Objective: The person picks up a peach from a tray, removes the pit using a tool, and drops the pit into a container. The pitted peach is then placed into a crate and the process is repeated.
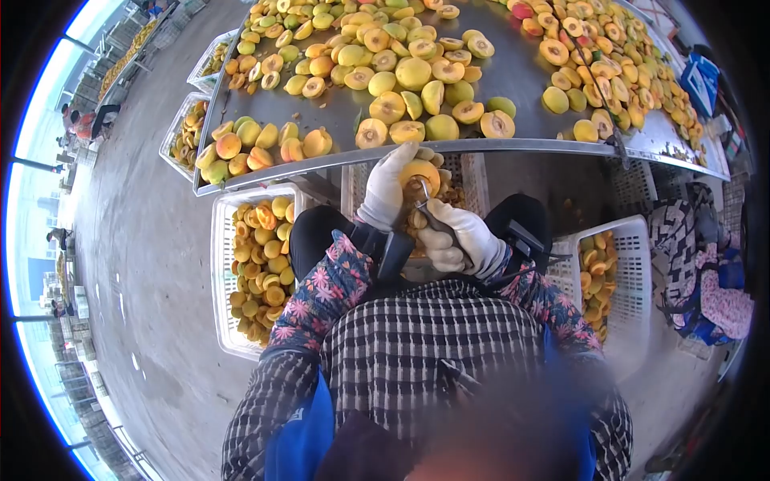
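Observation:
My left hand [383,186], in a white glove, is closed around a halved yellow peach [423,170] just below the table's front edge. The cut face is turned towards me. In my right hand [464,239], also gloved, is the handle of a pitting spoon [425,192]. Its metal tip sits at the middle of the peach half, where the pit lies; the fingers partly hide the handle. Directly beneath both hands stands a white crate [479,178] with peach pieces in it, between my knees.
The metal table [321,132] ahead bears many cut peaches [413,74]. A white crate of peach halves [222,280] stands at my left, another crate [634,276] at my right. A person in patterned clothes [682,256] sits at far right. More people work far left.

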Available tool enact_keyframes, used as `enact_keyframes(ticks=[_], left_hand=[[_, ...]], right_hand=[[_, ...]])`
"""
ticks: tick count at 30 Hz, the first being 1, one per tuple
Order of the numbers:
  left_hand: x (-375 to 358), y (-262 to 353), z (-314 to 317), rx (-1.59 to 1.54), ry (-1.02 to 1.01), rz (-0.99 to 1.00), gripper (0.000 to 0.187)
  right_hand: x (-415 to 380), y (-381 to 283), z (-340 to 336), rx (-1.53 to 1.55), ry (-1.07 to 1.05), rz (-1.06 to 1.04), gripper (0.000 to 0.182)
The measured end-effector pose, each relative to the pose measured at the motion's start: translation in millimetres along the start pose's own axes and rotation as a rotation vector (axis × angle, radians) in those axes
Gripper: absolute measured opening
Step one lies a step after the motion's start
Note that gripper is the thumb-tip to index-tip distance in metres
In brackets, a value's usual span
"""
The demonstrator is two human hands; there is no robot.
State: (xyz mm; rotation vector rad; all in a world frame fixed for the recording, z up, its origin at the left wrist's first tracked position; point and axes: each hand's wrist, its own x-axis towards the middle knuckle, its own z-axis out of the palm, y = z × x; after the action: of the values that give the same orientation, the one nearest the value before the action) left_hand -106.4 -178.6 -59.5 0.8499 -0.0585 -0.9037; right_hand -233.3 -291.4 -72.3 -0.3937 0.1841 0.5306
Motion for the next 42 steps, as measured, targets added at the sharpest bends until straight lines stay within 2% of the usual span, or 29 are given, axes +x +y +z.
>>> enact_keyframes(ticks=[5,7,8,10,11,14,15,16,18,19,20,22,23,26,28,30,32,35,38,39,42], left_hand=[[2,-9,2,-0.151,0.094,-0.068,0.033],[3,-14,2,-0.080,0.169,-0.014,0.034],[2,-15,1,-0.045,0.209,0.012,0.034],[1,-11,-4,0.336,0.203,0.235,0.033],[-1,-8,-7,0.530,0.203,0.343,0.032],[-12,22,-23,0.581,0.366,0.447,0.020],[-13,37,-45,0.598,0.374,0.486,0.021],[-17,54,-72,0.618,0.379,0.520,0.021],[-42,86,-103,0.800,0.567,0.550,0.025],[-54,103,-123,0.921,0.641,0.516,0.026],[-65,121,-139,1.044,0.713,0.481,0.028],[-89,152,-143,1.686,0.858,0.282,0.033],[-88,155,-144,1.892,0.919,0.313,0.039],[-57,144,-127,1.592,0.604,0.527,0.041],[-23,124,-97,1.674,0.496,0.460,0.043],[14,104,-82,1.689,0.306,0.525,0.047],[61,80,-93,1.831,0.230,0.695,0.054],[92,77,-78,1.843,0.233,0.047,0.062],[91,84,-68,1.765,0.182,-0.036,0.070],[90,77,-76,1.697,0.237,0.136,0.062],[80,66,-74,0.845,0.219,0.509,0.043]], right_hand=[[0,6,-12,0.084,-0.047,0.003,0.040],[1,9,-14,0.091,-0.078,0.007,0.040],[1,12,-11,0.058,-0.016,0.020,0.040],[-1,14,-1,-0.017,0.101,0.046,0.040],[-2,15,6,-0.090,0.095,0.025,0.039],[-11,15,9,-0.057,-0.015,0.048,0.038],[-19,12,15,-0.128,-0.007,0.005,0.034],[-18,10,12,-0.267,0.114,-0.003,0.031],[-18,9,0,-0.538,0.374,-0.026,0.024],[-15,12,-19,-0.688,0.400,-0.042,0.024],[-14,14,-35,-1.008,0.454,-0.081,0.030],[-12,19,-53,-1.647,0.554,-0.161,0.040],[-12,16,-44,-1.652,0.578,-0.099,0.045],[-8,12,-26,-1.693,0.640,-0.072,0.047],[-3,15,-36,-1.729,0.638,-0.101,0.047],[-1,15,-42,-1.767,0.635,-0.130,0.048],[-2,13,-41,-1.804,0.630,-0.155,0.048],[-8,12,-34,-1.782,0.649,-0.088,0.049],[-13,10,-19,-1.694,0.689,-0.016,0.049],[-13,15,-25,-1.684,0.711,-0.131,0.045],[-10,15,-28,-1.566,0.577,-0.420,0.039]])
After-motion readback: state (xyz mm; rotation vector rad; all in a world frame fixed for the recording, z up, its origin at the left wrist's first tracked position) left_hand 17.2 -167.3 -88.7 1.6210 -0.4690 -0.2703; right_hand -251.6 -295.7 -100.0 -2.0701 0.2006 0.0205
